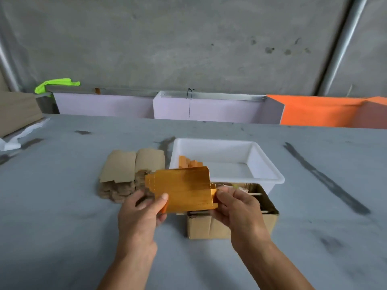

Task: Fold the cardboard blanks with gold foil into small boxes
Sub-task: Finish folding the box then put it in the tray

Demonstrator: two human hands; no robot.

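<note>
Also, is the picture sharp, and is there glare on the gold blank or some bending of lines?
Head view: even, soft light; the gold foil blank shows only a dull sheen, no hard glare; the pipes at the frame edges curve from the wide angle; the image is slightly soft overall.

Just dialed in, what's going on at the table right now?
A person holds one gold foil blank above the table, left hand pinching its lower left edge, right hand gripping its right edge. It looks mostly flat, not yet boxed. A stack of brown-side-up blanks lies to the left; a white tray behind holds a few gold pieces. An open cardboard box sits underneath.
</note>
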